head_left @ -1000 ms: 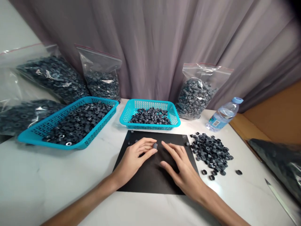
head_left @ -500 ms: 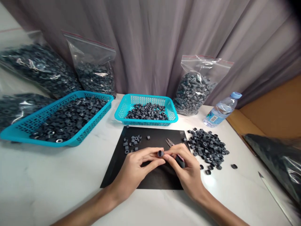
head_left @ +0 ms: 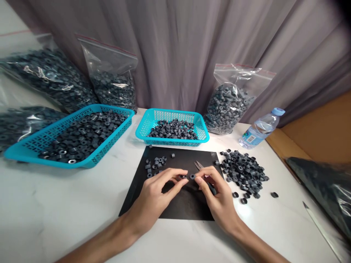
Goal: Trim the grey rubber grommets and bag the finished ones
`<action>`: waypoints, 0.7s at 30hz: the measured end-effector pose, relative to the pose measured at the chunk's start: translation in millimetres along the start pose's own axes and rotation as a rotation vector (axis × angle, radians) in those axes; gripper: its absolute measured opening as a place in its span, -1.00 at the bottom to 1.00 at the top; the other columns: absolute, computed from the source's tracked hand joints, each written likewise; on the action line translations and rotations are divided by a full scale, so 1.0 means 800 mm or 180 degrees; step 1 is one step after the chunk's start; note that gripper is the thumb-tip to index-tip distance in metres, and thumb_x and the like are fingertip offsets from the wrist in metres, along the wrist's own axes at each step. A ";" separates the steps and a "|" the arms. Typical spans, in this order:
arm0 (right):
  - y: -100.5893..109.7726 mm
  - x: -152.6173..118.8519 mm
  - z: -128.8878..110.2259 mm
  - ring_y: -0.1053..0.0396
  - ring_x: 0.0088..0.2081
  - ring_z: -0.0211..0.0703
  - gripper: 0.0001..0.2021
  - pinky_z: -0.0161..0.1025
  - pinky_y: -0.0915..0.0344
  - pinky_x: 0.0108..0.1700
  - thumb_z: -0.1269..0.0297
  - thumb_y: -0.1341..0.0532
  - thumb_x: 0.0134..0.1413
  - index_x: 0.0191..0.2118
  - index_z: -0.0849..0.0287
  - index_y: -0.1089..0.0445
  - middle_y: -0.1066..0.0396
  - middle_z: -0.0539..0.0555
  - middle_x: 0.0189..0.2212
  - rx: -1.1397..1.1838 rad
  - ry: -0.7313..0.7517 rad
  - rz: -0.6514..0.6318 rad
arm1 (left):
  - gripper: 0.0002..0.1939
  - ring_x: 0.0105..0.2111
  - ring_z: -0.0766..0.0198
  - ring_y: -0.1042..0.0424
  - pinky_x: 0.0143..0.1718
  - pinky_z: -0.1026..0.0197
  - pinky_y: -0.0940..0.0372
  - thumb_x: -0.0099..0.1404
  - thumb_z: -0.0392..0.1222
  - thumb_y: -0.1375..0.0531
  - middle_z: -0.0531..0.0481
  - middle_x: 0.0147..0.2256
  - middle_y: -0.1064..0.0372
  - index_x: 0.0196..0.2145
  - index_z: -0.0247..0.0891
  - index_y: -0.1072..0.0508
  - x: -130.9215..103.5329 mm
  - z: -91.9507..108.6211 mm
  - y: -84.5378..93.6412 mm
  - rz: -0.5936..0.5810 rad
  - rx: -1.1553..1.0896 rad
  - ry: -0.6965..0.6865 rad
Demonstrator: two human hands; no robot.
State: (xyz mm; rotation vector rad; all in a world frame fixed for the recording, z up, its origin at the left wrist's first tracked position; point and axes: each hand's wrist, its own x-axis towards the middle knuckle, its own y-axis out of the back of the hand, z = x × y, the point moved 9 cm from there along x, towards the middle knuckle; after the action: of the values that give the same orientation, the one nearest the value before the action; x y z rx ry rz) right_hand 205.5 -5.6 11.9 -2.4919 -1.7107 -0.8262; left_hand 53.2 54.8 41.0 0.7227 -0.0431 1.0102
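My left hand [head_left: 161,188] pinches a small dark ring [head_left: 182,176] between thumb and fingertips; the fingers partly cover it. A short gap away, my right hand [head_left: 215,190] grips a small grey ring [head_left: 192,176] with a round hole facing me. Both hands hover over a black mat [head_left: 189,204]. Under and behind the right hand lie small pliers [head_left: 198,165], jaws pointing away, their handles mostly hidden. Several loose grey rings [head_left: 157,163] sit on the mat beyond my left hand.
Behind the mat stands a turquoise basket [head_left: 207,137] of rings, with a larger one [head_left: 90,162] at left. A pile of dark rings [head_left: 244,170] lies right of the mat. Filled zip bags [head_left: 227,109], a water bottle [head_left: 259,129] and a pointed blade-like strip [head_left: 319,226] are also around.
The hands have drawn slightly apart. Where one dark cylindrical piece was held between both hands, each hand now holds a separate ring. The view has shifted slightly.
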 end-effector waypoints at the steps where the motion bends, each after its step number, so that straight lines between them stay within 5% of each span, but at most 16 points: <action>1: 0.000 -0.001 0.002 -0.38 -0.24 -0.18 -0.92 -0.26 -0.36 -0.25 0.29 -0.16 0.33 -0.21 0.12 -0.39 -0.41 0.06 -0.27 0.0061 -0.0038 0.0004 | -0.86 -0.29 0.28 -0.54 -0.15 0.23 -0.46 0.35 -0.18 -0.22 0.10 -0.18 -0.56 -0.13 -0.07 -0.49 0.000 0.000 0.001 0.0004 0.0023 -0.0002; 7: -0.003 -0.007 0.002 -0.46 -0.11 -0.11 -0.93 -0.20 -0.44 -0.15 0.32 -0.23 0.27 -0.20 0.13 -0.46 -0.50 0.12 -0.16 0.0423 -0.0140 -0.0050 | -0.87 -0.34 0.32 -0.47 -0.23 0.27 -0.42 0.36 -0.21 -0.22 0.07 -0.24 -0.51 -0.14 -0.11 -0.50 0.001 0.004 -0.001 -0.0033 -0.0031 -0.0116; 15: -0.015 -0.011 0.012 -0.42 -0.31 -0.23 -0.90 -0.29 -0.39 -0.25 0.29 -0.28 0.22 -0.32 0.14 -0.40 -0.44 0.04 -0.32 0.0861 -0.0476 -0.0166 | -0.86 -0.42 0.40 -0.44 -0.32 0.37 -0.36 0.29 -0.27 -0.29 0.11 -0.36 -0.45 -0.17 -0.20 -0.53 0.000 -0.002 0.000 0.0050 -0.0112 -0.0002; 21: -0.016 -0.012 0.022 -0.39 -0.36 -0.25 -0.89 -0.31 -0.38 -0.33 0.27 -0.29 0.22 -0.16 0.10 -0.41 -0.40 0.00 -0.35 0.1095 -0.0658 -0.0171 | -0.86 -0.40 0.40 -0.43 -0.31 0.37 -0.34 0.29 -0.27 -0.29 0.09 -0.37 -0.44 -0.17 -0.23 -0.56 0.000 -0.004 -0.004 0.0012 -0.0234 0.0097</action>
State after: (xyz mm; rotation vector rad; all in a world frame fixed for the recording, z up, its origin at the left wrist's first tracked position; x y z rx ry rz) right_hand 199.0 -3.0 -11.1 -2.3700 -1.8024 -0.2501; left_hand 54.4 55.7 36.8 0.6401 -0.0549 1.0178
